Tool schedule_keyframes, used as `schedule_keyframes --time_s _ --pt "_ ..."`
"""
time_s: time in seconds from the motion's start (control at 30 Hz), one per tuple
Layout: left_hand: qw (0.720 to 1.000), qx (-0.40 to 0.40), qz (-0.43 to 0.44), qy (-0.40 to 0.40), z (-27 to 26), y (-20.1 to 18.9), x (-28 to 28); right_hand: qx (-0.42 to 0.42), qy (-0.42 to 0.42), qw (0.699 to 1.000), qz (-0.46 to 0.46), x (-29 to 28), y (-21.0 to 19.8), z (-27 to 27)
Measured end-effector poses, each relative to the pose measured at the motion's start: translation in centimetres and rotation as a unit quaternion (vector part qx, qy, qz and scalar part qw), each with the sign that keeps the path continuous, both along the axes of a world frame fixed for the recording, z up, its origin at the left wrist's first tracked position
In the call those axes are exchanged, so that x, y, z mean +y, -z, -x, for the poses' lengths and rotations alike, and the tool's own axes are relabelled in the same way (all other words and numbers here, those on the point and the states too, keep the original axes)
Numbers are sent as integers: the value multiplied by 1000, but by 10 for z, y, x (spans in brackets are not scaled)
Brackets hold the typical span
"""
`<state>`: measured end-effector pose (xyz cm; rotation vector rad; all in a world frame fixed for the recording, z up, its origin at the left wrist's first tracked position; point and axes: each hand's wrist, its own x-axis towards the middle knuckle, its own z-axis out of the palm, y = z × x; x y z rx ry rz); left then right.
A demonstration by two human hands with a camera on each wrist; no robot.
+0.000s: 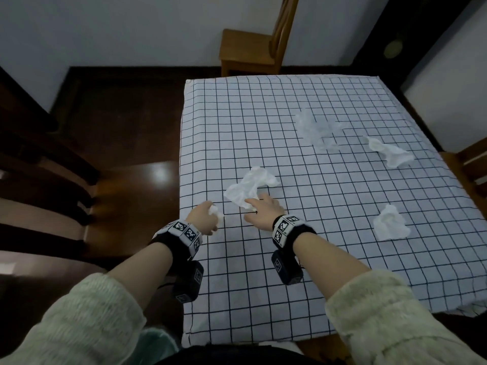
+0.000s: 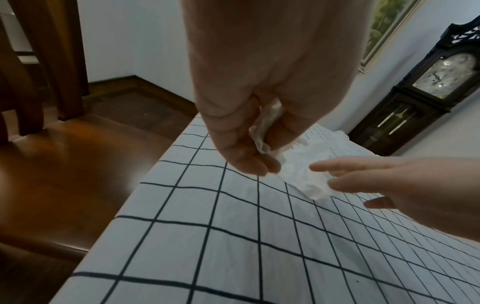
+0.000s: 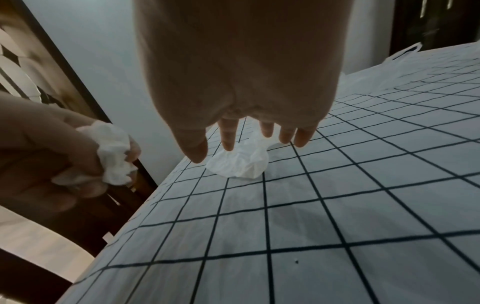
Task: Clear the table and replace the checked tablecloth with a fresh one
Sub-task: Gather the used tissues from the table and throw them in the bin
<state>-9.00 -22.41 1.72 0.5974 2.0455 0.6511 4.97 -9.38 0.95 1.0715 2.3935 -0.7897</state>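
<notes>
Fuzzy pale-green sleeves (image 1: 87, 320) fill the near edge of the head view, both forearms reaching out over the bench, each wrist strapped with a black band of square markers. Left hand (image 1: 204, 218) sits right at the near-left edge of the bench, fingers curled tight round a small crumpled white tissue wad (image 3: 114, 152), so that one's already gathered! Right hand (image 1: 263, 210) is just beside it, fingers straight and spread, empty, tips touching or nearly touching the near end of a larger crumpled white tissue (image 1: 250, 187) lying flat on the cloth; I can't tell whether contact is made. That looks like the next pick-up. Under it all, the white tablecloth with a thin dark check grid (image 1: 329, 259) covers the whole bench, smooth and untouched. Further out to the right, another crumpled white tissue (image 1: 391, 223) waits near the right edge, and beyond it a third twisted white tissue (image 1: 388, 152). Further back, near the middle, lies a crinkled clear plastic bag (image 1: 315, 129). Past the far edge stands a light wooden chair (image 1: 253, 48) against the wall; a dark wooden chair (image 1: 66, 180) sits off to the left. Score so far, by my reckoning: early going. One wad in hand, three tissues and the bag yet to clear, and the cloth swap not begun; no fresh cloth is in sight.
</notes>
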Motion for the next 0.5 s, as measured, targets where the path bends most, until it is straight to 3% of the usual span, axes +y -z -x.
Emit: schedule_keyframes --time_s 0.17,0.3,0.33,0.4,0.5 --pt "1000 12 24 14 12 4 -4 -40 21 999 -20 -5 11 12" --pt "999 10 33 -13 13 2 4 46 83 995 6 -6 9 10" --pt "999 11 36 -15 12 1 6 94 121 987 46 -5 8 7" --pt "1000 -7 29 -3 7 -1 11 194 230 943 144 -7 1 1" --pt "998 -13 -3 68 -9 -4 20 256 332 877 236 -8 -12 -10"
